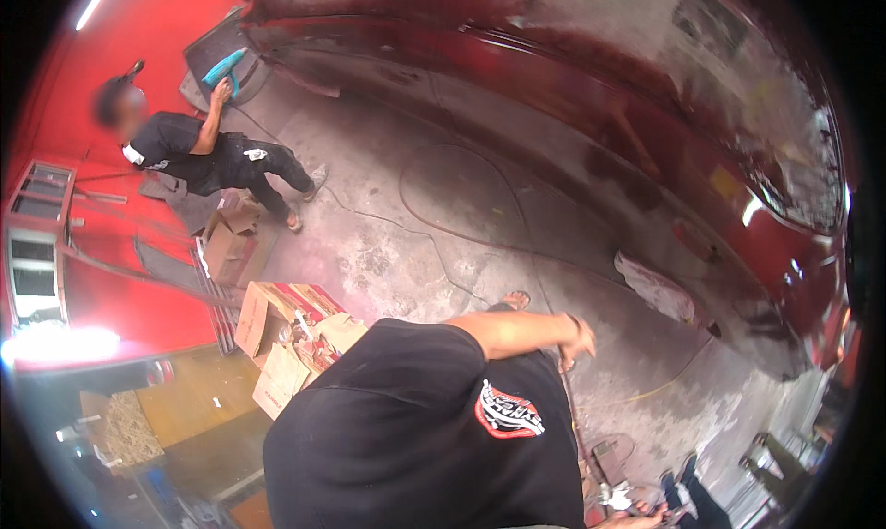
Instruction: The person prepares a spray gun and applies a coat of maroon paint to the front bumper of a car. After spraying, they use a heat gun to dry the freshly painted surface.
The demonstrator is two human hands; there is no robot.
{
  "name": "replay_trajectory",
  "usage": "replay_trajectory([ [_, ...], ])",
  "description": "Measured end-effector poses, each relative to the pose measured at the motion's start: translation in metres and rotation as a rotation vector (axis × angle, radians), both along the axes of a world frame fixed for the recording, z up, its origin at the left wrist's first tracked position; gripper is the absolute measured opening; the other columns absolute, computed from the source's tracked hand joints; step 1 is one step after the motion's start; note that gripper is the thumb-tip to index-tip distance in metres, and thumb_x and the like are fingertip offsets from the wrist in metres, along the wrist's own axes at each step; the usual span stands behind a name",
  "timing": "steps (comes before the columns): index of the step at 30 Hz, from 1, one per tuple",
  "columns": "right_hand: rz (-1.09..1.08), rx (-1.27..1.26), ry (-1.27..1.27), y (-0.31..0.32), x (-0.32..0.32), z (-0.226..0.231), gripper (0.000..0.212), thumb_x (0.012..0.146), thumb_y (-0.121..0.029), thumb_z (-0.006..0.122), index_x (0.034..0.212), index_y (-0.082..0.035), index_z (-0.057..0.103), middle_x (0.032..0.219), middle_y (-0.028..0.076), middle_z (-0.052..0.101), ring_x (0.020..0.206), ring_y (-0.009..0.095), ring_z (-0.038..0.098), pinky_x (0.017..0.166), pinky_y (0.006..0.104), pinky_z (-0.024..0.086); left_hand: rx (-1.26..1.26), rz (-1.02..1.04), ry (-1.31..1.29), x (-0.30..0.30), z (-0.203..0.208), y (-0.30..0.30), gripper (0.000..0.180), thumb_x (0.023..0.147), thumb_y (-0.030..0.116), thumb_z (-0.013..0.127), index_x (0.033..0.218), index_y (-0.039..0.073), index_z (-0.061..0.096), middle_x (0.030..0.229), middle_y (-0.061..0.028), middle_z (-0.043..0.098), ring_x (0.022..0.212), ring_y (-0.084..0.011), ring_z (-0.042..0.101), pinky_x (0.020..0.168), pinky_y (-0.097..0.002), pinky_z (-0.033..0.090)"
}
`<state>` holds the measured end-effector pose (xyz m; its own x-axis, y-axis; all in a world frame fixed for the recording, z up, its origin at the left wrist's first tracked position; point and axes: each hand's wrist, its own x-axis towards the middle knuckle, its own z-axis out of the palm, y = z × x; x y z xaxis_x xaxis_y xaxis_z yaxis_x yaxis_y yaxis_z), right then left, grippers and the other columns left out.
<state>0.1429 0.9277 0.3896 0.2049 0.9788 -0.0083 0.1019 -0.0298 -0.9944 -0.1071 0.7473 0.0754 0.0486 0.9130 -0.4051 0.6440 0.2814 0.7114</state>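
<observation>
My left hand point(576, 342) hangs in front of my black shirt, with a dark band at the wrist. Its fingers are apart and loosely bent, and nothing is in them. Behind it a thin hose point(544, 294) runs over the concrete floor. At the lower edge my right hand point(643, 516) shows only in part, its fingers curled. Close to it are a small whitish thing point(616, 498) and a greyish boxy object point(607, 462). What the right hand grips is too small and cut off to make out. Ahead stands a dark red vehicle point(591, 95) with dull, dusty patches.
Opened cardboard boxes point(277, 321) stand to my left. Farther off, a person point(189, 150) in black holds a teal corded tool point(224, 70). A whitish, reddish-edged piece point(653, 287) lies beside the vehicle. Other people's legs point(706, 501) show at the lower right.
</observation>
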Motion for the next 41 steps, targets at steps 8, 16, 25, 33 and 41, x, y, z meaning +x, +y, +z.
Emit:
replay_trajectory([
  [8, 0.219, 0.049, 0.278, 0.106, 0.175, 0.067, 0.039, 0.103, -0.018, 0.06, 0.137, 0.001, 0.058, 0.122, 0.008, 0.065, 0.069, 0.011, 0.038, 0.063, 0.0267, 0.036, 0.042, -0.513, -0.127, 0.201, 0.014, 0.162, 0.074, 0.071, 0.056, 0.085, 0.133, 0.019, 0.068, 0.128, -0.0128, 0.07, 0.123, -0.0331, 0.064, 0.098, -0.0525, 0.052],
  [16, 0.312, 0.056, 0.353, 0.204, 0.286, 0.098, 0.045, 0.105, -0.013, 0.058, 0.147, -0.002, 0.049, 0.118, 0.009, 0.068, 0.066, 0.007, 0.039, 0.058, 0.024, 0.035, -0.547, 0.004, 0.421, 0.074, -0.004, 0.098, 0.026, 0.088, 0.018, 0.067, 0.11, 0.01, 0.078, 0.123, -0.0163, 0.073, 0.121, -0.0319, 0.067, 0.104, -0.0481, 0.05],
  [25, 0.175, 0.01, 0.373, 0.284, 0.326, 0.036, 0.032, 0.095, -0.009, 0.064, 0.127, -0.007, 0.063, 0.101, 0.007, 0.067, 0.058, 0.009, 0.044, 0.052, 0.0258, 0.038, -0.786, 0.409, 0.586, 0.095, -0.083, 0.019, 0.046, 0.091, 0.049, 0.069, 0.118, 0.012, 0.076, 0.125, -0.0158, 0.072, 0.119, -0.0347, 0.067, 0.102, -0.0436, 0.054],
  [33, 0.186, 0.003, 0.274, 0.408, 0.366, 0.003, 0.03, 0.098, -0.012, 0.063, 0.128, -0.006, 0.062, 0.097, 0.004, 0.067, 0.052, 0.005, 0.042, 0.047, 0.0235, 0.035, -0.748, 0.522, 0.433, 0.165, -0.098, 0.184, 0.053, 0.094, 0.053, 0.061, 0.123, 0.009, 0.073, 0.13, -0.0178, 0.069, 0.127, -0.0365, 0.062, 0.106, -0.0437, 0.051],
  [41, 0.235, 0.0, 0.045, 0.552, 0.399, -0.01, 0.024, 0.098, -0.009, 0.067, 0.121, -0.002, 0.069, 0.092, 0.001, 0.071, 0.056, 0.0, 0.042, 0.049, 0.0205, 0.03, -0.798, 0.522, 0.234, 0.233, -0.101, 0.334, 0.06, 0.092, 0.056, 0.061, 0.126, 0.008, 0.072, 0.127, -0.0182, 0.071, 0.126, -0.0343, 0.064, 0.106, -0.0427, 0.05],
])
